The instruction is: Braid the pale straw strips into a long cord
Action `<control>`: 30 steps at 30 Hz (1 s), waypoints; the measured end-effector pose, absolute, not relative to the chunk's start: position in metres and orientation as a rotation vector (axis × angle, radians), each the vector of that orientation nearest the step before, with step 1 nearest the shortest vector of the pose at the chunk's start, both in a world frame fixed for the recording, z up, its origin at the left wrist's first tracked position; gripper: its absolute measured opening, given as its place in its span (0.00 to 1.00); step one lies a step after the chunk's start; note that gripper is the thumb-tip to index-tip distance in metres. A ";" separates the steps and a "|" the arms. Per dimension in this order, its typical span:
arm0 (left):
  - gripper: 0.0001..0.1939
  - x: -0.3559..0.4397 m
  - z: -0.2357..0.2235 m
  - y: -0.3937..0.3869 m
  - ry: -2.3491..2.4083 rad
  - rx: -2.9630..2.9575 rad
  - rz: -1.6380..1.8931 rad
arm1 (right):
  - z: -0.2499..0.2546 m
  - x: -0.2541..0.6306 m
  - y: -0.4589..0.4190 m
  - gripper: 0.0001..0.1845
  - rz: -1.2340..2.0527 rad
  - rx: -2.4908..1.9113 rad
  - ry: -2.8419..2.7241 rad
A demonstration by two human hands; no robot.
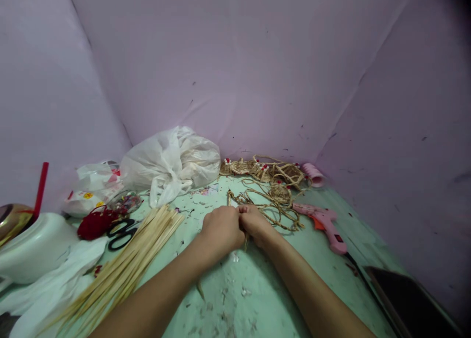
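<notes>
My left hand (223,230) and my right hand (255,224) meet over the middle of the table, both closed, knuckles side by side. Between them they pinch a twisted straw cord (230,196), whose end sticks up just beyond my fingers; a short strand shows below them. My fingertips are mostly hidden behind the hands. Loose loops of straw cord (283,220) lie just past my right hand, beside a small round coil (280,193). A bundle of flat pale straw strips (136,264) lies left of my left forearm.
Along the wall stand a knotted white plastic bag (176,161), woven straw pieces with red and white beads (253,169) and a pink thread spool (312,174). At right lie a pink glue gun (326,222) and a dark flat object (412,299). Black-handled scissors (122,235), red yarn (97,222) and a white pot (40,247) sit at left.
</notes>
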State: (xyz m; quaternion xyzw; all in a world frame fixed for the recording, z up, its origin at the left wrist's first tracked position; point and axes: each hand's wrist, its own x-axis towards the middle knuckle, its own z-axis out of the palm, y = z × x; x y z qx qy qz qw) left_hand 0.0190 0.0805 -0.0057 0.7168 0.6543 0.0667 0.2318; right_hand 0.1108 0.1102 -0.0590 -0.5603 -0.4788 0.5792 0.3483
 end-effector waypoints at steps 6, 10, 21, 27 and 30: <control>0.06 -0.003 0.000 0.103 1.741 1.706 0.262 | -0.064 0.116 0.110 0.06 1.460 -1.425 -1.310; 0.07 -0.011 -0.011 0.118 1.599 1.264 0.397 | -0.065 0.117 0.111 0.08 1.455 -1.386 -1.361; 0.08 -0.008 -0.034 0.122 1.503 1.144 0.401 | -0.066 0.122 0.112 0.05 0.770 -1.466 -1.987; 0.08 -0.009 -0.034 0.118 1.506 1.211 0.372 | -0.054 0.123 0.106 0.06 0.688 -1.530 -2.087; 0.07 -0.010 -0.036 0.117 1.475 1.191 0.397 | -0.051 0.126 0.107 0.06 0.669 -1.536 -2.117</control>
